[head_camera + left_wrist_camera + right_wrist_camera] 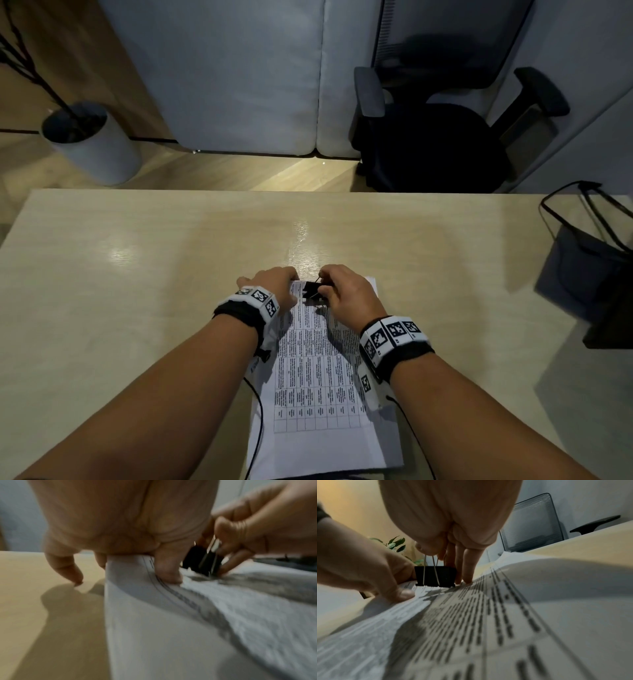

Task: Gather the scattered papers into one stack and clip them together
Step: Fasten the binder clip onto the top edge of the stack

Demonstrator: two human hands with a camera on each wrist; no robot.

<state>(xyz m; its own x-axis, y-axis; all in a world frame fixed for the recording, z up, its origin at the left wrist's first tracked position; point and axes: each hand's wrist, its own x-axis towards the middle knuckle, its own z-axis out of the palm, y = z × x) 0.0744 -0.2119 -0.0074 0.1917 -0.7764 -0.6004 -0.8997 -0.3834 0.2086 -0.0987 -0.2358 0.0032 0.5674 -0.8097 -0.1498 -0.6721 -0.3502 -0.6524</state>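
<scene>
Paper stack (318,370) lies on the desk (137,274), its far edge at the black binder clip (312,290). My right hand (349,294) pinches the clip's wire levers. Left hand (274,284) grips the edge just beside it, thumb on top. I judge the sheets light, floppy and prone to sliding. The clip looks like stiff sprung steel, best held by the levers.

I see a pale wood-grain laminate counter (137,274) filling the lower part of the head view, its far edge running straight across mid-frame. A stack of white printed papers (318,394) lies on it at lower centre, long side pointing away from me, with a table of text facing up. At the frame's right edge, a dark fabric bag with thin black straps (582,270) sits on the counter, well apart from the stack.
</scene>
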